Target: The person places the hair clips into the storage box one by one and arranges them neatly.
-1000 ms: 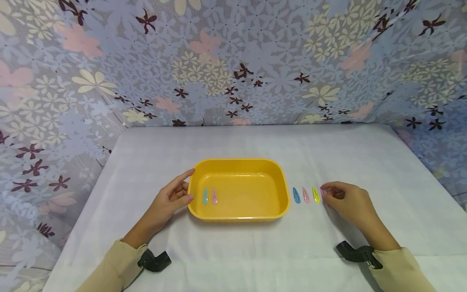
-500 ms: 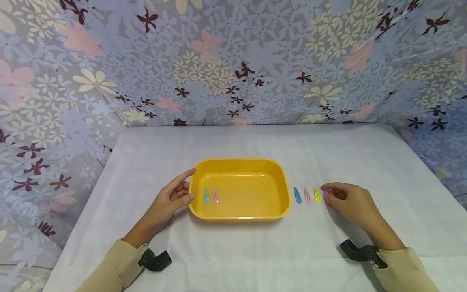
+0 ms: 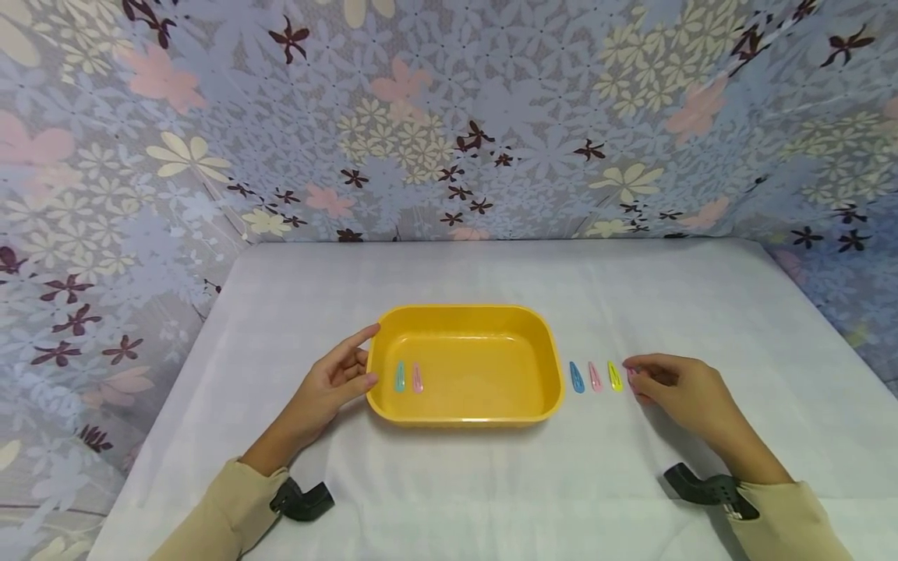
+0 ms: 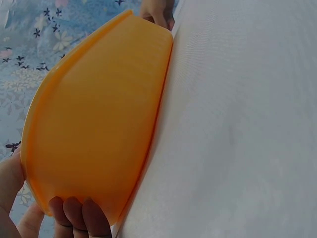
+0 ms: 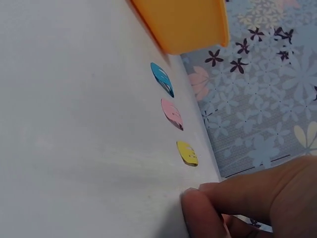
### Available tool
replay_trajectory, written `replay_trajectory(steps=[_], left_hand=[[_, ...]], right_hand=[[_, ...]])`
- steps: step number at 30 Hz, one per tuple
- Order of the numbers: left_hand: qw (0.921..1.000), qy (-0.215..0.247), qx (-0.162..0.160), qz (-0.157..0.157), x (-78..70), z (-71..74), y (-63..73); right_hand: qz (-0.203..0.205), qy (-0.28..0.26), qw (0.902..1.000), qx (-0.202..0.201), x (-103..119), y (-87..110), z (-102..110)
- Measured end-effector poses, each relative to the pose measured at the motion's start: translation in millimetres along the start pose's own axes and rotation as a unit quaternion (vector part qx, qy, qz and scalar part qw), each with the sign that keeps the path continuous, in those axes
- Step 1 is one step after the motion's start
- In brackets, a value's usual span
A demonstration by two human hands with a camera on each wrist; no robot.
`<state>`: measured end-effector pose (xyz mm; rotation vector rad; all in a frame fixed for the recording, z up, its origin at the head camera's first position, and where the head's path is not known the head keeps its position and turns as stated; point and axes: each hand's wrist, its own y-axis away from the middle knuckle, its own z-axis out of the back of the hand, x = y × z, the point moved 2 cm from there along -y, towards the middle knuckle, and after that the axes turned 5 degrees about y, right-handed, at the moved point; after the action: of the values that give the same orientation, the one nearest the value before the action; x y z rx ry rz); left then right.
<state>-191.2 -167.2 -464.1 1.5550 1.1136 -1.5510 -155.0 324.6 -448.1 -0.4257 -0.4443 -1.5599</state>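
My left hand (image 3: 335, 383) holds the left end of a yellow tray (image 3: 463, 421), its thumb and fingers at the rim and outer wall. Inside the tray, at the left, lie a teal hair clip (image 3: 400, 376) and a pink hair clip (image 3: 417, 377). Beyond the tray's right side, a blue clip (image 3: 577, 377), a pink clip (image 3: 595, 376) and a yellow clip (image 3: 615, 375) lie in a row on the cloth. At that row's right end, my right hand (image 3: 677, 387) pinches a pinkish hair clip (image 3: 631, 374), mostly hidden by the fingertips.
A white cloth (image 3: 449, 483) covers the table. Flowered fabric (image 3: 449, 117) stands up behind it and along both sides. A black camera mount sits on each wrist: the left mount (image 3: 302, 501) and the right mount (image 3: 708, 488).
The head view has shifted slightly, so everything sits a little further right in the picture. Both hands keep their places relative to the tray and clips.
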Motion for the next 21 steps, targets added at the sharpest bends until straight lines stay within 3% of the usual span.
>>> replay_trajectory(steps=[7, 21], left_hand=[[1.0, -0.004, -0.004, 0.002, -0.3, -0.9, 0.0], [1.0, -0.003, -0.003, 0.001, 1.5, 0.9, -0.5]], right_hand=[[-0.005, -0.037, 0.9992, 0.017, -1.4, 0.3, 1.2], [-0.02, -0.058, 0.9976, 0.03, -2.8, 0.7, 0.1]])
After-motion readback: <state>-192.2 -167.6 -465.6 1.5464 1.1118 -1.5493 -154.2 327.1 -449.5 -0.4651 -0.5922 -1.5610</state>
